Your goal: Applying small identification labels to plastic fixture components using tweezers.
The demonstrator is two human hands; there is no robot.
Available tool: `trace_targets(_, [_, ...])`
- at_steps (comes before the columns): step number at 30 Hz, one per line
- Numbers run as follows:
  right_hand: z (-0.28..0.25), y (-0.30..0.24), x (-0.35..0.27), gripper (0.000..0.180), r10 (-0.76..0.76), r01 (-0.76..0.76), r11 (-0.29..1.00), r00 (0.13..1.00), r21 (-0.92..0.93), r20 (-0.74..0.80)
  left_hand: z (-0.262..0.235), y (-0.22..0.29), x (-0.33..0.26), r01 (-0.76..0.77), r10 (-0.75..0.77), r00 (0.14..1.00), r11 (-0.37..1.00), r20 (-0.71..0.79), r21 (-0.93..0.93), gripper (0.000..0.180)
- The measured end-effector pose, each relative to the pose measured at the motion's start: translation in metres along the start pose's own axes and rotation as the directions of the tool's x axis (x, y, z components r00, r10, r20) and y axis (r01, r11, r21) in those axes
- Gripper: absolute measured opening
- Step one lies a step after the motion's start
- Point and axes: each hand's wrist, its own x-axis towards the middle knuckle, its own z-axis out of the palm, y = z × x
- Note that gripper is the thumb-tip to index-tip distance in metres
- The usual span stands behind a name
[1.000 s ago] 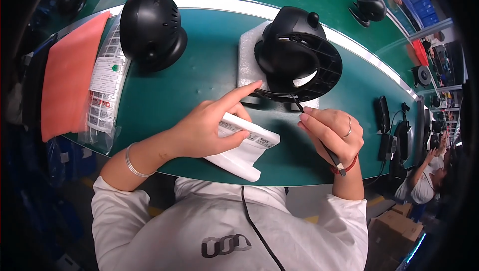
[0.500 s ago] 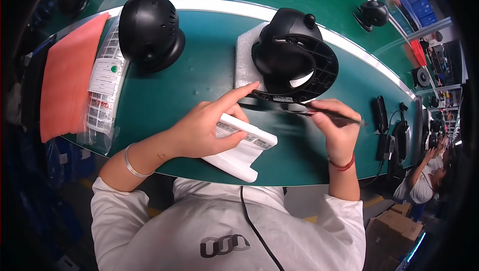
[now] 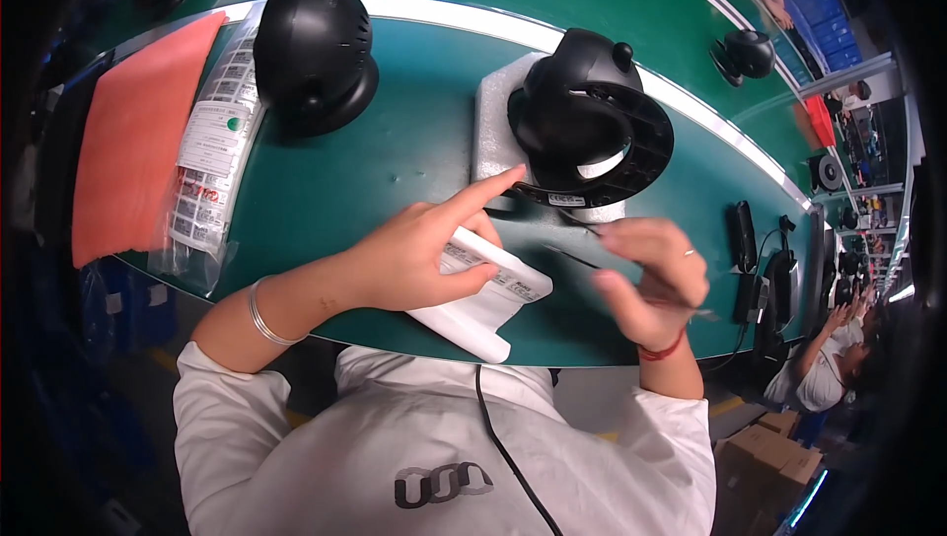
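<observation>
My left hand [image 3: 409,255] grips a curled white label sheet [image 3: 473,314] between thumb and lower fingers. Its index finger stretches out to the near rim of a black rounded device [image 3: 567,127]. That device lies tipped on a white foam block [image 3: 493,122], its hollow ring-shaped base turned toward me. A small pale label [image 3: 567,200] sits on the near edge of the base. To the right, my right hand [image 3: 651,275] is closed on dark tweezers [image 3: 574,257], whose tips point left, apart from the device. Motion smears this hand; whether the tips carry anything I cannot tell.
A second black device [image 3: 314,53] stands at the back left. Beside it lie a bagged stack of labels [image 3: 212,146] and an orange sheet [image 3: 138,142]. Black adapters with cables [image 3: 755,289] lie at the right. Another black device [image 3: 747,53] stands beyond the white rail.
My right hand has drawn the tweezers back from the device's base and down toward me. My left hand still grips the label sheet, its index finger at the rim.
</observation>
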Motion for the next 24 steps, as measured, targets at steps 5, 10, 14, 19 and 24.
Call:
trace_targets(5, [-0.037,-0.015,0.029,0.022,0.204,-0.163,0.973,0.938,0.162,-0.280,-0.002,-0.002,0.002,0.078,-0.078,0.996,0.997,0.033,-0.014,0.084])
trace_targets(10, [-0.040,-0.007,0.089,0.034,0.227,-0.086,0.850,0.950,-0.520,0.213,-0.003,-0.008,0.004,0.091,-0.091,0.996,0.995,0.028,-0.029,0.083])
trace_targets(14, [-0.038,-0.027,0.112,0.032,0.172,0.008,0.808,0.953,-0.590,0.248,-0.002,-0.017,0.000,0.045,-0.045,0.999,0.999,0.002,0.028,0.082])
trace_targets(19, [-0.042,0.039,0.148,0.029,0.002,0.105,0.489,0.993,-0.866,0.122,-0.003,-0.009,-0.006,0.040,-0.042,0.998,0.998,0.042,0.052,0.083])
trace_targets(24, [-0.033,0.192,0.169,0.021,0.102,0.167,0.103,0.979,-0.981,0.177,-0.004,-0.007,-0.002,0.027,-0.034,0.998,0.993,0.060,0.119,0.082])
